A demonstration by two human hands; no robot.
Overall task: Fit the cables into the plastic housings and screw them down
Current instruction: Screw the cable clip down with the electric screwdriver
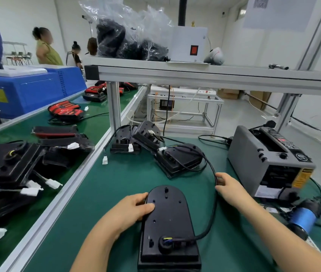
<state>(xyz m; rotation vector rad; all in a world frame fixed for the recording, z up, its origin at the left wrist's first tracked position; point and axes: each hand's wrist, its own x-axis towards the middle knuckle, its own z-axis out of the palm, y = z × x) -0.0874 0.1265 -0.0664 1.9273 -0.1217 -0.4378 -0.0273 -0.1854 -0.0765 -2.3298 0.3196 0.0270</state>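
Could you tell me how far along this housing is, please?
Done: the cable already enters the housing at its near end. In hand: left hand holds the housing, right hand grips the cable. Left: its screw holes look empty, and other housings wait behind.

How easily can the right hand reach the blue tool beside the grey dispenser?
Probably easily: the blue tool lies uncovered on the mat near the right hand, which must first release the black cable it holds.

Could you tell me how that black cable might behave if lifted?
The black cable loops loosely, so it is probably floppy and would trail. Its end sits in the housing, so pulling may drag that.
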